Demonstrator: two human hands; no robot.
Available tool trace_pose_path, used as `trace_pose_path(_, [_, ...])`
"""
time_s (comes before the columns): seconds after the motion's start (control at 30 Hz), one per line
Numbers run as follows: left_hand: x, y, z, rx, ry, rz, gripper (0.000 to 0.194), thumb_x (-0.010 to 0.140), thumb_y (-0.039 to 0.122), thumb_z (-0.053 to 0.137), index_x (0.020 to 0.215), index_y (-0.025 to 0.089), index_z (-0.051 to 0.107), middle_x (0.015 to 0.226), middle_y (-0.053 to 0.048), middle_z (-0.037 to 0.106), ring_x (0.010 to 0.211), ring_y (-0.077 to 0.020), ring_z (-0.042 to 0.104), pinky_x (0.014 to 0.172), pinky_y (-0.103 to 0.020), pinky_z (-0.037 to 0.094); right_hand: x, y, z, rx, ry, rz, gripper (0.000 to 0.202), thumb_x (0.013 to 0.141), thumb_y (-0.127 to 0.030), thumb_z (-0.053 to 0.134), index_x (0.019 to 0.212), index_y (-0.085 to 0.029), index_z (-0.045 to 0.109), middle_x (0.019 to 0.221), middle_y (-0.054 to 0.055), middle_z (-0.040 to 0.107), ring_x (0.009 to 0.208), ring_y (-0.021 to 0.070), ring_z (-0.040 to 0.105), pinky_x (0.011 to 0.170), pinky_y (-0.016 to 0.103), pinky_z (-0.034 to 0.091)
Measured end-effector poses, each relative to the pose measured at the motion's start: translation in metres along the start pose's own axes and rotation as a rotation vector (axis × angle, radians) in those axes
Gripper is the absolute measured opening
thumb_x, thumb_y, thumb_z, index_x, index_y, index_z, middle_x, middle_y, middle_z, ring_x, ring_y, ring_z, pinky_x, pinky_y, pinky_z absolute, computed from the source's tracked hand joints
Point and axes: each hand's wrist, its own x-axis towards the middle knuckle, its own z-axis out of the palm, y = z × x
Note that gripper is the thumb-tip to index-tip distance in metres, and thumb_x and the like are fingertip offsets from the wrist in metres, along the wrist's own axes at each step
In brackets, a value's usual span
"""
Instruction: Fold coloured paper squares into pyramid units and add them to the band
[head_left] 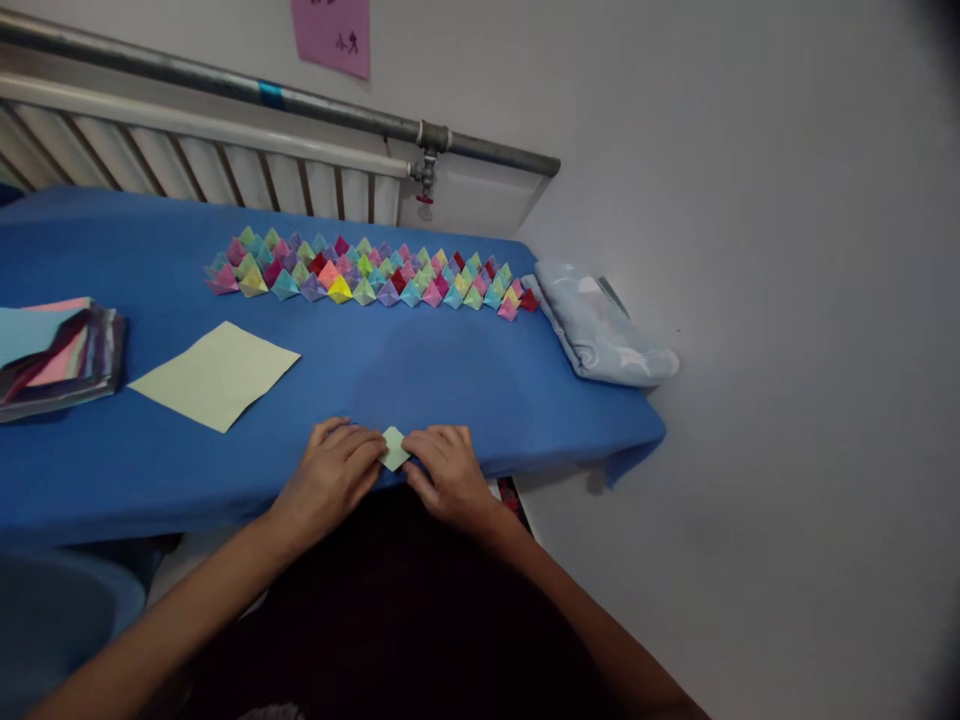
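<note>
Between my two hands, near the front edge of the blue-covered table (315, 340), lies a small pale green folded paper (394, 449) in a diamond shape. My left hand (330, 470) grips its left corner, with the fingers closed together. On the other side, my right hand (450, 470) pinches the right corner between thumb and fingers. A larger flat pale green paper sheet (217, 375) lies to the left of my hands. Beyond them, several rows of small colourful folded paper pieces (375, 275) stand close together.
At the left sits a stack of coloured paper (60, 355). A folded light blue cloth (604, 325) rests at the right end by the wall. A radiator (202, 160) and a metal pipe (337, 115) run along the back. Below at left is a blue basin (67, 620).
</note>
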Motion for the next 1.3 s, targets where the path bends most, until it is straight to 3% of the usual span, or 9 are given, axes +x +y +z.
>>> trace_pose_path(0.37, [-0.001,-0.001,-0.005,0.013,-0.022,-0.075,0.016,0.097,0.021,0.052,0.096,0.02,0.067,0.097,-0.005,0.073,0.089,-0.0205,0.065,0.096,-0.044,0.041,-0.002,0.0,0.006,0.042,0.034,0.118,0.015,0.096,-0.021,0.054,0.1,-0.02,0.069,0.104,0.006,0.071,0.097,0.0195,0.058,0.086,0.036,0.036])
trace_pose_path(0.8, [-0.001,-0.001,-0.004,0.042,-0.024,0.023,0.018,0.097,0.013,0.048,0.101,0.018,0.065,0.102,-0.006,0.074,0.093,-0.0201,0.066,0.096,-0.043,0.04,-0.007,0.001,0.005,-0.011,0.028,0.015,0.019,0.096,-0.019,0.053,0.108,-0.021,0.068,0.114,0.005,0.072,0.101,0.0214,0.053,0.089,0.038,0.033])
trace_pose_path(1.3, [0.002,-0.003,-0.003,0.045,-0.08,0.096,0.024,0.096,0.008,0.046,0.107,0.017,0.065,0.109,-0.009,0.073,0.094,-0.0206,0.066,0.094,-0.039,0.041,-0.003,0.01,-0.001,-0.096,-0.092,-0.117,0.025,0.096,-0.018,0.05,0.115,-0.021,0.066,0.123,0.007,0.069,0.108,0.0245,0.049,0.088,0.04,0.035])
